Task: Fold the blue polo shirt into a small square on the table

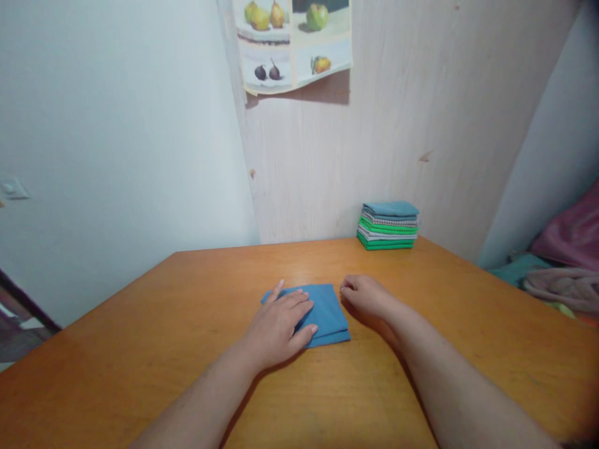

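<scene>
A folded blue cloth (327,312) lies flat on the wooden table in front of me. Across its left part rests my left hand (285,321), palm down, fingers stretched and spread. Just off the cloth's right edge is my right hand (365,294), its fingers curled in toward the palm. Nothing shows between those curled fingers, and a small gap parts them from the cloth. The cloth's layers show along its near edge, where the lower one sticks out a little.
A stack of folded cloths (388,227), blue, green, grey and checked, stands at the table's (210,280) far right by the wall. Above hangs a poster of fruit (294,47). Rumpled fabrics (561,274) lie beyond the right edge.
</scene>
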A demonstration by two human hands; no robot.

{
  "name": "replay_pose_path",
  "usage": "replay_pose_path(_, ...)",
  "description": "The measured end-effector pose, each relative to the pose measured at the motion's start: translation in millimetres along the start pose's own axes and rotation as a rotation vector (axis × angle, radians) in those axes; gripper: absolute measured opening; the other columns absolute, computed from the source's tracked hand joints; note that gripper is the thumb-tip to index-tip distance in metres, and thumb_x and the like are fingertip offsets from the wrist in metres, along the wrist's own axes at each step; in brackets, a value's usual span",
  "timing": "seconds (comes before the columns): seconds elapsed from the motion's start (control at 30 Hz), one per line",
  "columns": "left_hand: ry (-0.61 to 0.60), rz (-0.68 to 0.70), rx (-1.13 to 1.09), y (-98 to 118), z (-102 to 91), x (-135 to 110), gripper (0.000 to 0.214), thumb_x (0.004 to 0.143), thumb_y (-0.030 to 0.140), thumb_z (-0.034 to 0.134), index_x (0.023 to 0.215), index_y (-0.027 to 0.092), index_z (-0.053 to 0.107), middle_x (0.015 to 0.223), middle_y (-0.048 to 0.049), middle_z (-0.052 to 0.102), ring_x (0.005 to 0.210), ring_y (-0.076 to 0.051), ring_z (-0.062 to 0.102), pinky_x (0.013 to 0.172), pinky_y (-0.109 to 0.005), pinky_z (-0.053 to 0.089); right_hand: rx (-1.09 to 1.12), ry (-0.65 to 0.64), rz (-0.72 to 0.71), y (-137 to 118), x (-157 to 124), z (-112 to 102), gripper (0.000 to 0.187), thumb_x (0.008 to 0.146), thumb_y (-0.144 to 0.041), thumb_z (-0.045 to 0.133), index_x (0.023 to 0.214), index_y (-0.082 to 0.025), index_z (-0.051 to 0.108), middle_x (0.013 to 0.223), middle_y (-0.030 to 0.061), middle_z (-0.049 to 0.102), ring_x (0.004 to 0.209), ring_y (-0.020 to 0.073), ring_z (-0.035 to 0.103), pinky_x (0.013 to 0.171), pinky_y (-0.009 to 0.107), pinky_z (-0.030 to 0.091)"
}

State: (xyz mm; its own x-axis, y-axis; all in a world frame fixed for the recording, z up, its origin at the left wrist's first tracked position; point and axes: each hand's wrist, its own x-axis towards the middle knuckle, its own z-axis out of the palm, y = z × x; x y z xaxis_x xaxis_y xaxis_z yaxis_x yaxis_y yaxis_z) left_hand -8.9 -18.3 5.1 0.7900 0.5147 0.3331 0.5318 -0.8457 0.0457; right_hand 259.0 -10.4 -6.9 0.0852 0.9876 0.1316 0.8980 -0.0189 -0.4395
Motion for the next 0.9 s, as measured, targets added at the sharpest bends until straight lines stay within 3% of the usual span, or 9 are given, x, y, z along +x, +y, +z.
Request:
replay_pose_path(0.1, -0.008, 0.041, -0.031, 10, 8.2, 1, 0.046, 0.094, 0.043, 0.052, 0.134, 0.021, 0.06, 0.145, -0.0103, 0.056, 0.137, -0.026, 0.049, 0.12, -0.05, 0.029, 0.014, 0.014, 0.031, 1, 0, 2, 0.02, 0.086, -0.027, 0.053, 0.083, -0.018, 0.071, 0.087, 0.0071, 0.073, 0.078, 0.0179, 0.063, 0.064, 0.025, 0.037)
replay_pose_path(0.2, -0.021, 0.036, -0.02, 13, 17.6, 2, 0.048, 0.09, 0.036, 0.055, 0.135, 0.019, 0.059, 0.148, -0.0113, 0.053, 0.136, -0.028, 0.049, 0.115, -0.048, 0.04, 0.023, 0.007, 0.047, 2, 0, 4, 0.02, 0.086, -0.028, 0.054, 0.082, -0.019, 0.071, 0.088, 0.0077, 0.074, 0.079, 0.0185, 0.063, 0.064, 0.026, 0.037)
replay_pose_path(0.47, -0.007, 0.002, 0.037, 20, 22.4, 5, 0.05, 0.086, 0.026, 0.054, 0.135, 0.02, 0.055, 0.143, -0.0092, 0.058, 0.133, -0.027, 0.052, 0.113, -0.048, 0.042, 0.054, -0.038, 0.047, 0, -1, 3, 0.017, 0.082, -0.026, 0.057, 0.081, -0.019, 0.073, 0.084, 0.007, 0.074, 0.072, 0.0178, 0.062, 0.062, 0.025, 0.038)
replay_pose_path(0.63, 0.021, -0.007, 0.012, 16, 27.1, 5, 0.034, 0.095, 0.023, 0.042, 0.125, 0.019, 0.058, 0.139, -0.0099, 0.061, 0.129, -0.025, 0.057, 0.112, -0.047, 0.043, 0.093, -0.035, 0.053, 1, -2, 5, 0.012, 0.078, -0.024, 0.061, 0.079, -0.02, 0.072, 0.081, 0.0047, 0.073, 0.071, 0.0164, 0.062, 0.058, 0.024, 0.036)
replay_pose_path(0.77, 0.1, -0.161, -0.146, 10, 26.7, 3, 0.033, 0.1, 0.029, 0.036, 0.127, 0.021, 0.055, 0.128, -0.0109, 0.067, 0.117, -0.025, 0.064, 0.1, -0.044, 0.051, 0.113, -0.018, 0.081, 3, 0, 7, 0.011, 0.077, -0.023, 0.062, 0.08, -0.021, 0.072, 0.082, 0.0044, 0.073, 0.071, 0.0163, 0.062, 0.058, 0.024, 0.035)
replay_pose_path(0.9, 0.137, -0.276, -0.287, 9, 21.0, 3, 0.031, 0.102, 0.035, 0.033, 0.121, 0.021, 0.054, 0.104, -0.0091, 0.071, 0.094, -0.025, 0.069, 0.082, -0.04, 0.054, 0.123, -0.009, 0.094, 3, 1, 7, 0.012, 0.076, -0.023, 0.064, 0.083, -0.021, 0.073, 0.086, 0.0044, 0.074, 0.073, 0.0167, 0.063, 0.06, 0.024, 0.036)
